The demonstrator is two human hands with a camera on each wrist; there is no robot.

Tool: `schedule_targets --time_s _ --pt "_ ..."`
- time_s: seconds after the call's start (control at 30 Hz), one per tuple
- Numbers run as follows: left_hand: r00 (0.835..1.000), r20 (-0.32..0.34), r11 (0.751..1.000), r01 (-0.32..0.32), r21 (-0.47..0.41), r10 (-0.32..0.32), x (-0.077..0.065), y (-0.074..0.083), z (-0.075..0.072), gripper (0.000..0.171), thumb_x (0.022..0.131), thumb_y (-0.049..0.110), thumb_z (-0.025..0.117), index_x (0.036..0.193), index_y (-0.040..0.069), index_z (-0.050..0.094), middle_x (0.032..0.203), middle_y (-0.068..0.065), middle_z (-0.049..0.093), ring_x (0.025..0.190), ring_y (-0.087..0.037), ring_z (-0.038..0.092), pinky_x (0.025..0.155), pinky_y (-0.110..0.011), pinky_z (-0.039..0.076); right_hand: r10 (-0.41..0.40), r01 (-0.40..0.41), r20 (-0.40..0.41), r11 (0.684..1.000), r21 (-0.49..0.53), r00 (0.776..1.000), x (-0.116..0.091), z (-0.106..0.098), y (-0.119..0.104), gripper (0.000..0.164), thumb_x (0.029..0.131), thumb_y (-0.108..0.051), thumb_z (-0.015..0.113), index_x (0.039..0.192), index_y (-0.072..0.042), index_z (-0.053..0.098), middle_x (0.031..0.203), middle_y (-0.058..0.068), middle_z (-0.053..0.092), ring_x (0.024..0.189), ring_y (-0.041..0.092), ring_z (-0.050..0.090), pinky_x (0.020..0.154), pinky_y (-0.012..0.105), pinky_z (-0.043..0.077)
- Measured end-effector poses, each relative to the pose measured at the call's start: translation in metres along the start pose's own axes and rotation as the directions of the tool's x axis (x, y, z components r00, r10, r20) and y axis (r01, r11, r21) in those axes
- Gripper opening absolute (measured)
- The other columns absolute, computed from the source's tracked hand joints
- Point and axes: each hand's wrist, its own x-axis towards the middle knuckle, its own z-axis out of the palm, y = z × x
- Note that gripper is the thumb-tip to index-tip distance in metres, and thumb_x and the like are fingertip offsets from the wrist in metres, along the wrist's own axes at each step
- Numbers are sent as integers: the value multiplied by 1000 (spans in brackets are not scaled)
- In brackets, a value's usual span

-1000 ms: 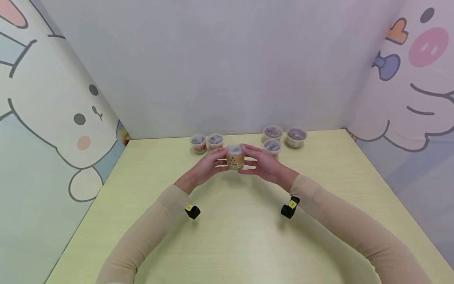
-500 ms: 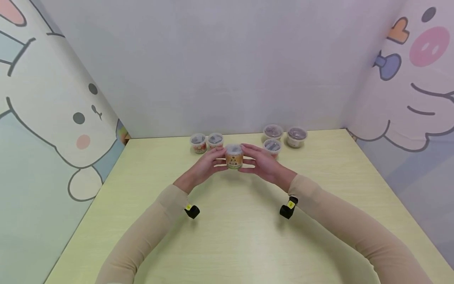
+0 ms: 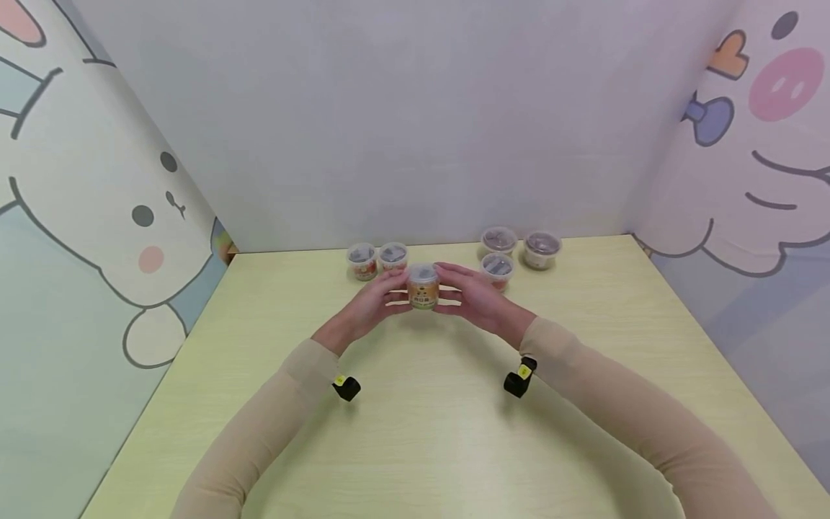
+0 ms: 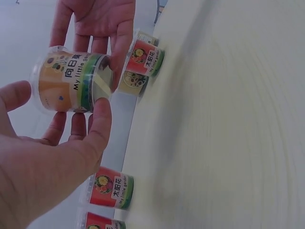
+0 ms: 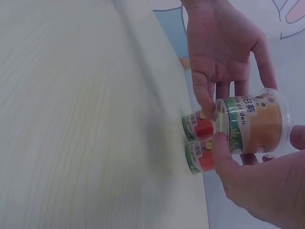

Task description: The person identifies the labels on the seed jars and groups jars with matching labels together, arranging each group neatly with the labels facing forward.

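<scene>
The held cup (image 4: 64, 88) is glossy plastic, tabletop (image 3: 421, 440) apparently wood.

We're seeing pale wood-grain table (image 3: 421, 432); two red-labelled tubs (image 3: 364, 269) (image 3: 393, 264) standing near far edge, left of centre; three more tubs (image 3: 497, 274) (image 3: 498, 239) (image 3: 542, 252) clustering rightward, front one possibly touching neighbour.

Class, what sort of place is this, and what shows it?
Probably a small staged tabletop booth, perhaps for filming: a pale yellow wood-grain table, a plain light grey backdrop behind it, and a large white cartoon animal printed at left.
</scene>
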Motion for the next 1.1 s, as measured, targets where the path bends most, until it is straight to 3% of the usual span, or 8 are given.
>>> schedule_targets --time_s 0.2,0.57,0.8,1.1 --pt "997 -76 1000 16 16 -15 -7 -1 -12 50 109 31 46 147 0 37 141 -16 44 126 -34 46 112 -48 40 -16 17 -32 1000 12 999 17 14 14 53 109 -29 48 155 -5 36 152 18 42 140 36 40 116 49 34" --pt "975 -220 993 44 107 -19 -26 -13 -47 54 109 32 43 151 -2 33 147 -20 41 130 -35 45 114 -48 36 6 -1 -77 998 65 997 46 54 47 54 108 -26 51 155 -4 36 153 19 43 139 37 44 114 45 37" --pt "958 -286 989 32 144 11 -34 -31 -72 51 108 27 39 144 -9 40 142 -22 46 122 -29 53 108 -42 43 17 -14 -81 999 38 997 63 79 66 52 108 -22 51 154 -1 37 156 18 40 143 37 38 115 45 36" --pt "933 -359 992 56 111 -13 -48 -39 -90 47 105 15 35 144 -11 40 140 -19 45 113 -17 53 103 -30 46 -26 22 -78 998 -51 997 75 100 80 47 105 -15 56 149 0 47 148 17 50 136 27 48 110 40 42"
